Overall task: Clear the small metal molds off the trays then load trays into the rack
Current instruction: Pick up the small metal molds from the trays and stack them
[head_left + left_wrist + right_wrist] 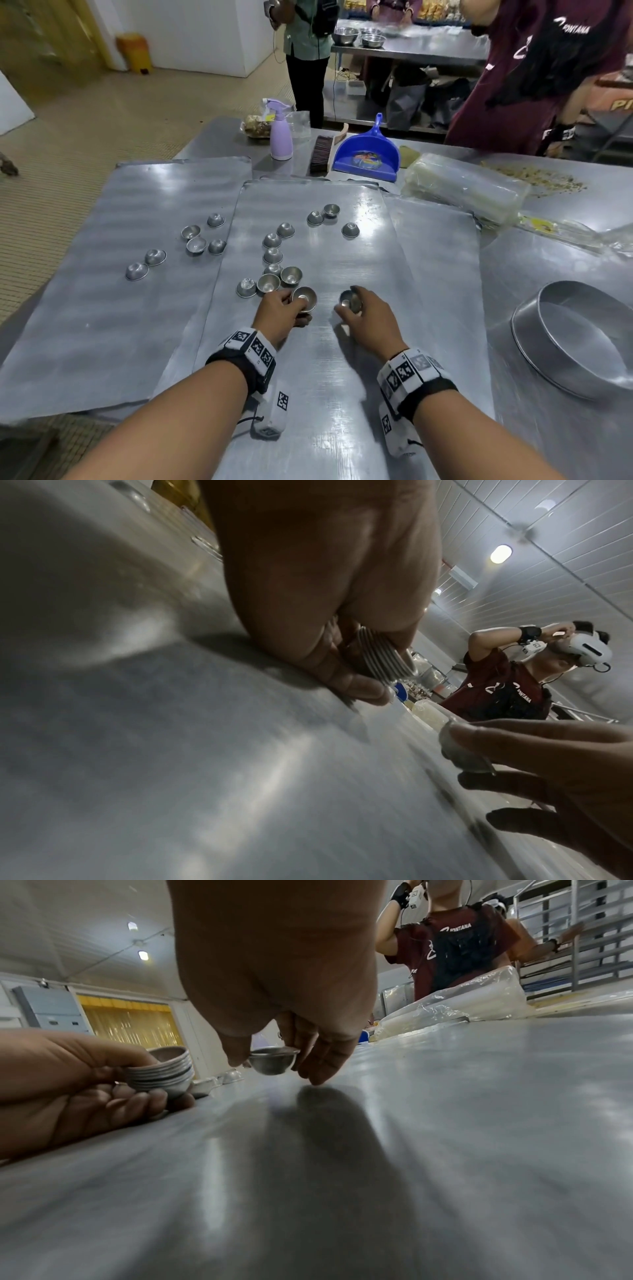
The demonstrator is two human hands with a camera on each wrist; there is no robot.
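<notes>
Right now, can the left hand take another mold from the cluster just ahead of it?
Probably not easily: the left hand already grips a stack of molds. The cluster lies close, with nothing between.

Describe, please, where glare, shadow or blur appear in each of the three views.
Head view: ceiling light glares on the middle tray. Left wrist view: the tray is smeared with blur. Right wrist view: the right hand casts a dark shadow on the tray below, and the stacked molds stay fairly sharp.

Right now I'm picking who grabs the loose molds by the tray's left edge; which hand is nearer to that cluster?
Left. The left hand, gripping a nested stack of molds, sits just beside the cluster; the right hand, pinching a single mold, is farther right.
</notes>
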